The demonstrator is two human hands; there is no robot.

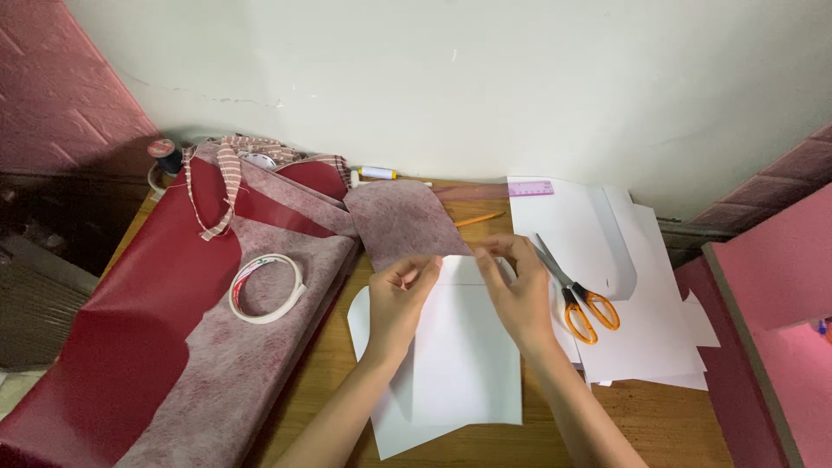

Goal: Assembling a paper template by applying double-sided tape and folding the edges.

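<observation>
On the wooden desk (659, 425), just below centre, I see both hands at the top edge of a white paper piece (468, 347) lying over another white sheet. My left hand (397, 299) has thumb and fingertips closed on the paper's upper left corner; my right hand (517, 290) is pinched on the upper right edge. A cut piece of mottled pinkish-grey fabric backing (403, 221) meets that top edge and seems tucked against it, though I cannot tell which lies on top.

Orange-handled scissors (579, 303) rest just beside my right hand on a stack of white paper (641, 286). A roll of white tape (267, 288) sits on the dark red leatherette sheet (147, 295) to the left, and a pencil (478, 219) lies near the wall.

My worry: the two pinches are light, so the paper could skew against the fabric, and the slick sheet beneath may let it slide. My right wrist could also nudge the scissors.
</observation>
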